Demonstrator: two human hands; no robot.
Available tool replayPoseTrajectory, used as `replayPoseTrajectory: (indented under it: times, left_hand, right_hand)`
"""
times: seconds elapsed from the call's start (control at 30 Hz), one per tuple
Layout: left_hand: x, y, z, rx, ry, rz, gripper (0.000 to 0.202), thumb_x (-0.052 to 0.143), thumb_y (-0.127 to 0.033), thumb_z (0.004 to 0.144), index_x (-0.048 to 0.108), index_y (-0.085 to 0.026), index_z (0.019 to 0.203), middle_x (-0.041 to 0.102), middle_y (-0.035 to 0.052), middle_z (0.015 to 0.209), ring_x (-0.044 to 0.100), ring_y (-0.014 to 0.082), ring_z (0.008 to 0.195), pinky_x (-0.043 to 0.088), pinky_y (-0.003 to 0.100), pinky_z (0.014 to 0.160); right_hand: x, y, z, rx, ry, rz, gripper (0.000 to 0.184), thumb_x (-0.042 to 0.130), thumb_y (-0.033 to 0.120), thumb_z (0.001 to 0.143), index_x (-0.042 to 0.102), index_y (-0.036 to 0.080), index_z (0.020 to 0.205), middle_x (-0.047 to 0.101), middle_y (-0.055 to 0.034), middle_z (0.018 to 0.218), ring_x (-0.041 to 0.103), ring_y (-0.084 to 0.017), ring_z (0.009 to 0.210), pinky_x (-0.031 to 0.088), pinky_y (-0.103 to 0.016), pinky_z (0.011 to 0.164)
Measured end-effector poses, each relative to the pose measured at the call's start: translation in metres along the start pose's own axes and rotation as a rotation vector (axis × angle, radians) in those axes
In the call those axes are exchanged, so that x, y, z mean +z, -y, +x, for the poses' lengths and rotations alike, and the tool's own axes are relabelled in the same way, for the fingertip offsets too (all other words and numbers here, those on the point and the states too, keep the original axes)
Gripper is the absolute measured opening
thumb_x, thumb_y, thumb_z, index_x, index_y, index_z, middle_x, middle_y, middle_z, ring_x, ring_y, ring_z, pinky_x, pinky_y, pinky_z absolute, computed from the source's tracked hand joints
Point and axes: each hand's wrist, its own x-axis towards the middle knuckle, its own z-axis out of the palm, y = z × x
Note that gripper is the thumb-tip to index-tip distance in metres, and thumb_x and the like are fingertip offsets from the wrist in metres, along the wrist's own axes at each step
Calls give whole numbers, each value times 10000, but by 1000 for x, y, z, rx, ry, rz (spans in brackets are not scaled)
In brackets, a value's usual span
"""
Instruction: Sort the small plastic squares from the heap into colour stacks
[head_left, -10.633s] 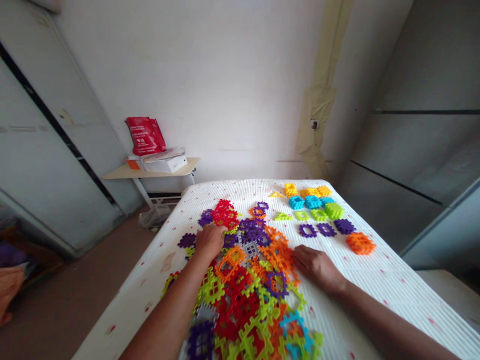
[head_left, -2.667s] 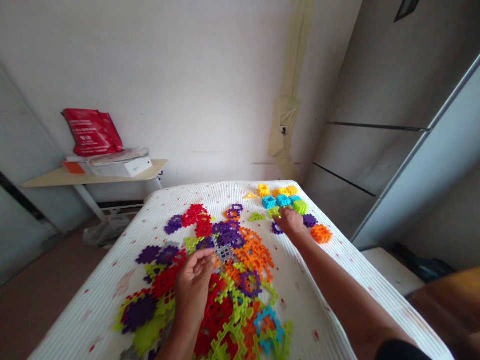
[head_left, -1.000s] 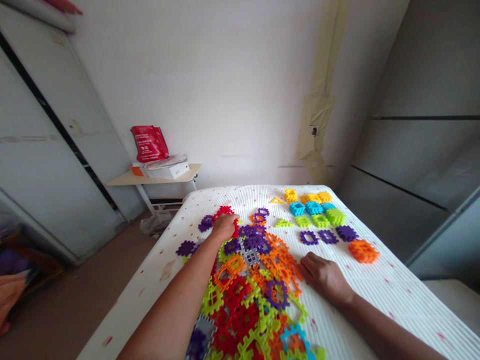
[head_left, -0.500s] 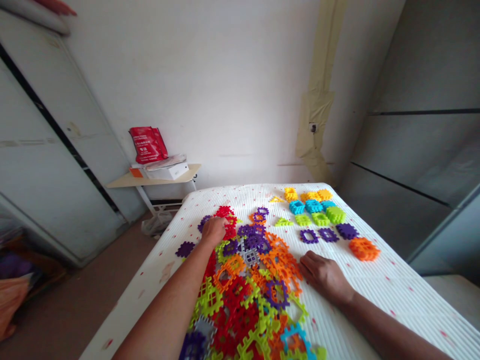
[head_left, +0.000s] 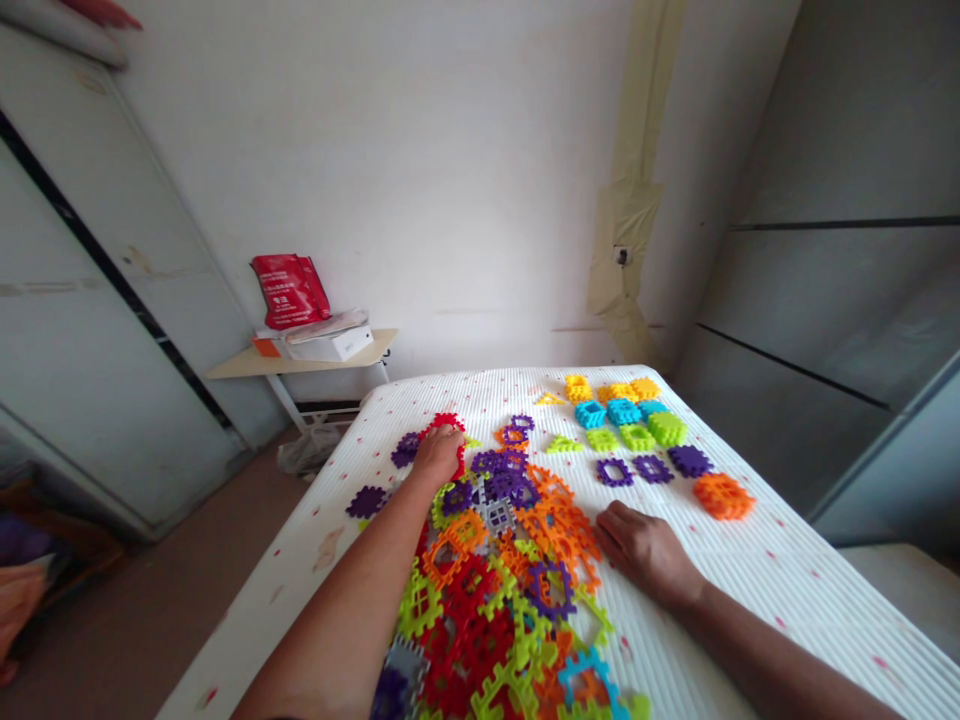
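Note:
My left hand [head_left: 440, 456] reaches over red notched building pieces [head_left: 445, 421] at the far end of a mixed heap. Its fingers are bent down and pressed together; whatever they grip is hidden beneath them. On the white sheet [head_left: 675, 660], just right of the orange pieces [head_left: 559, 520], rests my right hand [head_left: 646, 553], loosely curled with nothing showing in it. The heap also has purple pieces [head_left: 506, 475], lime green pieces [head_left: 525, 640], grey ones [head_left: 497, 516] and a blue frame [head_left: 589, 680]. Purple pieces [head_left: 406, 449] lie left of my left hand.
Sorted stacks stand at the bed's far right: yellow [head_left: 577, 388], blue [head_left: 589, 414], green [head_left: 667, 428], purple [head_left: 689, 460] and orange [head_left: 723, 496]. Beyond the bed's left corner, a small table [head_left: 247, 362] bears a red bag [head_left: 289, 290] and a white box [head_left: 330, 346].
My left hand has shifted slightly right and forward over the red pieces, covering more of them. My right hand stays in place. The view has moved a little.

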Motion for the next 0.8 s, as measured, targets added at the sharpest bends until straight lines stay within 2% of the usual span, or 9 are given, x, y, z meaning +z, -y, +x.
replayPoseTrajectory:
  times: [0.23,0.53,0.8]
  left_hand:
    - [-3,2,-3,-62,35,43,351,528,-352,855,535,-171,1155,559,91,1170,569,198,992,495,419,834]
    - [3,1,6,-149,34,69,357,532,-353,852,533,-169,1158,559,91,1169,569,202,995,494,422,835]
    - [5,-9,20,-220,78,87,352,530,-359,853,539,-165,1146,567,89,1154,573,199,986,495,420,832]
  right_hand:
    - [1,0,0,-4,-14,2,329,336,261,945,547,169,710,554,-22,705,520,-98,595,294,-233,539]
    - [0,0,1,1,-9,-4,327,338,252,945,537,171,699,550,-17,698,516,-96,588,290,-238,537]
    - [1,1,0,14,6,1,316,345,246,943,533,171,700,546,-16,712,516,-95,600,296,-235,544]
